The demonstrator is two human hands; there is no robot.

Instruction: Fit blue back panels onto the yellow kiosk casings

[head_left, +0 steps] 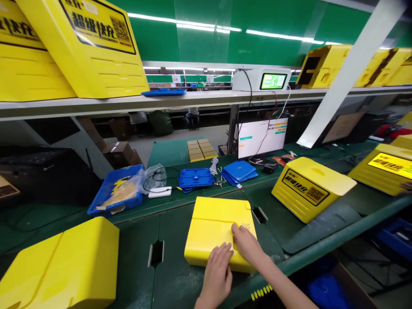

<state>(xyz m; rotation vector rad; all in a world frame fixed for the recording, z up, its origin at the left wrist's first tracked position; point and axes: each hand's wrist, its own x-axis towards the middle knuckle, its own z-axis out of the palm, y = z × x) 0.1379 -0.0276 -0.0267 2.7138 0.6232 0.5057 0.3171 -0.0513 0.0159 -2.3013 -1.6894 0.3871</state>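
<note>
Closest to where I stand, the worker's left hand [217, 272] rests loosely on the near edge of a yellow box [202, 236], fingers together and gripping nothing. Beside it, the right hand [246, 246] has its fingers bent against the box's upper face, just by a patch of small holes [246, 226]; I cannot tell whether it pinches anything. That box sits on the green desk [135, 253], at the middle of the front, between a 2nd yellow box [93, 257] on the left and a labelled box [312, 184] on the right.

My guess is that the step in hand is fine work on that face, with the left hand steadying. The next move seems to call for a firm box and careful right fingertips.

The labelled box reads 超级快充, with a square code alongside. Past it, another person's hand [407, 186] shows at the edge.

Farther back lie a blue tray [133, 201], blue lids [238, 171] and a monitor [254, 139], its text too small to read. On the shelf [206, 99], a big box [86, 68] repeats 超级快充, and a white device [246, 81] has a green screen, apparently showing a 5.
</note>
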